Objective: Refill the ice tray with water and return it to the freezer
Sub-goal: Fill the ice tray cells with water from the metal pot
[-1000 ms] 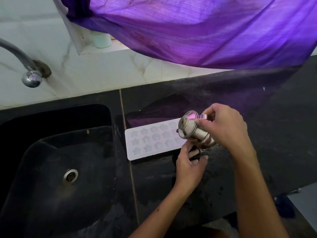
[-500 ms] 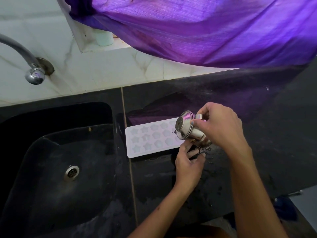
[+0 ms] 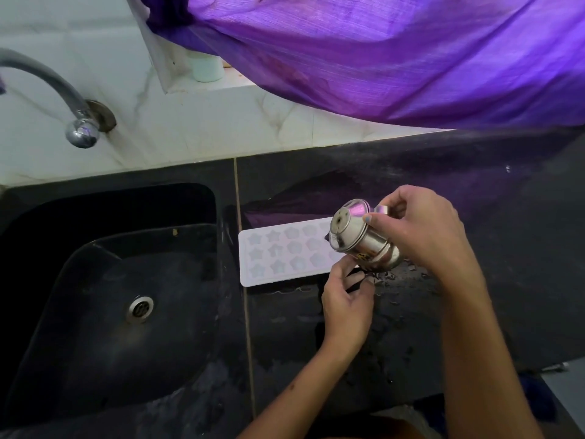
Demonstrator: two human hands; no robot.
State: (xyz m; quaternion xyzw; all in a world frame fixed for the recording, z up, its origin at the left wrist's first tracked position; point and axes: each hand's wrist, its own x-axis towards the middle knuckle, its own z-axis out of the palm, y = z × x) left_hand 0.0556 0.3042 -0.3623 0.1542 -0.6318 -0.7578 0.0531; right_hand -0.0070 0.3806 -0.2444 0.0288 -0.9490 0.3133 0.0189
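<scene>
Centrally, just right of the frame's middle, the right hand (image 3: 424, 229) grips a small steel jug (image 3: 361, 239) by its handle, fingers curled round it, the vessel tipped with its mouth toward the left. Its lip hangs over the right end of the white ice tray (image 3: 278, 256), which lies flat on the black countertop (image 3: 474, 312), its star-shaped cells facing up. Below the jug, the left hand (image 3: 346, 299) pinches the tray's near right corner between thumb and fingertips. The tray's left edge lies just beside the rim of the black sink (image 3: 104, 312), which fills the lower left; a bare strip of counter runs between the tray's far edge and the white tiled wall (image 3: 221, 134). Water droplets speckle the counter right of the tray. A curved tap (image 3: 79, 131) overhangs the sink at upper left, and a purple cloth (image 3: 380, 58) drapes across the upper right, well above the hands. Compared with one second ago, jug, tray and both hands keep nearly the same arrangement; only the view has shifted slightly.
</scene>
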